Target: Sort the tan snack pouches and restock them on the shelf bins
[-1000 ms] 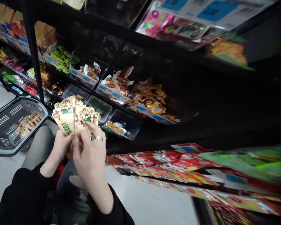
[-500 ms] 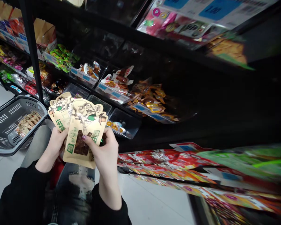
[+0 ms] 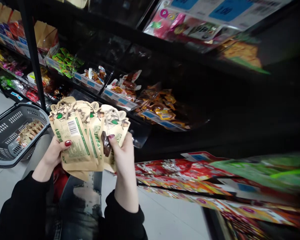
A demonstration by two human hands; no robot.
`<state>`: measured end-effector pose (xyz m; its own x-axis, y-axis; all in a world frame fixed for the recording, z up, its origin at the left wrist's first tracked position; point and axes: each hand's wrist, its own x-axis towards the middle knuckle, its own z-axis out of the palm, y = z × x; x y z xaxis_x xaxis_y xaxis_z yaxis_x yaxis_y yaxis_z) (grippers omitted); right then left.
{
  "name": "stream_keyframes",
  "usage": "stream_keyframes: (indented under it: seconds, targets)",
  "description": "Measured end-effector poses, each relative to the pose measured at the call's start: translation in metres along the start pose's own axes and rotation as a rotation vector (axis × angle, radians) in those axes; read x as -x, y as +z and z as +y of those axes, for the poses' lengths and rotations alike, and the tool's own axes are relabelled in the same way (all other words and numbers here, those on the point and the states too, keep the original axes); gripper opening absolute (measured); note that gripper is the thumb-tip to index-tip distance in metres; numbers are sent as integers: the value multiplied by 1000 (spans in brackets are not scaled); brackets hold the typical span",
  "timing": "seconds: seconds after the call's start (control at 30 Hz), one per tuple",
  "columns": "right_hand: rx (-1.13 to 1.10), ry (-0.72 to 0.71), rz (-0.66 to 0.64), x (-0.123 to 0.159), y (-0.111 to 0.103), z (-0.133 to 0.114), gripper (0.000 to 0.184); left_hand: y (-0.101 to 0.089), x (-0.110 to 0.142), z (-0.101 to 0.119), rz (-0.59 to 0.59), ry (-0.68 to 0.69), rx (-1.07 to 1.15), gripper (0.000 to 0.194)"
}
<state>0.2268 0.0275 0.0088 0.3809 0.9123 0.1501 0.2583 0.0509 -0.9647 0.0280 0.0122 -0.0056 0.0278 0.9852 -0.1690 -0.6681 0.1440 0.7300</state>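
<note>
Several tan snack pouches (image 3: 78,141) with green print and shaped tops are fanned out in front of me. My left hand (image 3: 51,151) is closed on the left part of the fan, its thumb over a pouch whose barcode side faces up. On the right, my right hand (image 3: 123,153) pinches the rightmost pouch (image 3: 116,123), thumb by its clear window with dark contents. That pouch overlaps the others at its left edge. The fingers behind the pouches are hidden.
A grey shopping basket (image 3: 3,133) holding similar tan pouches stands on the floor at left. Ahead, a black shelf carries clear bins of wrapped snacks (image 3: 162,103). Red snack packets (image 3: 165,168) hang low at right. A price-tag strip (image 3: 230,13) juts out at upper right.
The pouches went from a gathered stack to a wide fan, a barcode side now showing. My right hand moved right with one pouch; my left hand shifted slightly left.
</note>
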Motion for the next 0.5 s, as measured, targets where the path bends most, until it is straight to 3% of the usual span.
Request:
stream_keyframes:
  seconds: [0.1,0.3,0.5]
  targets:
    - [-64,-37,-135,10,14,-2,43,2,0,-3,-26,-30,-24,44]
    - [-66,5,-182,21,27,-2,48,8,0,-11,-14,-54,38,44]
    - [-25,-70,-317,18,32,9,50,1,-2,-11,-97,-173,30,40]
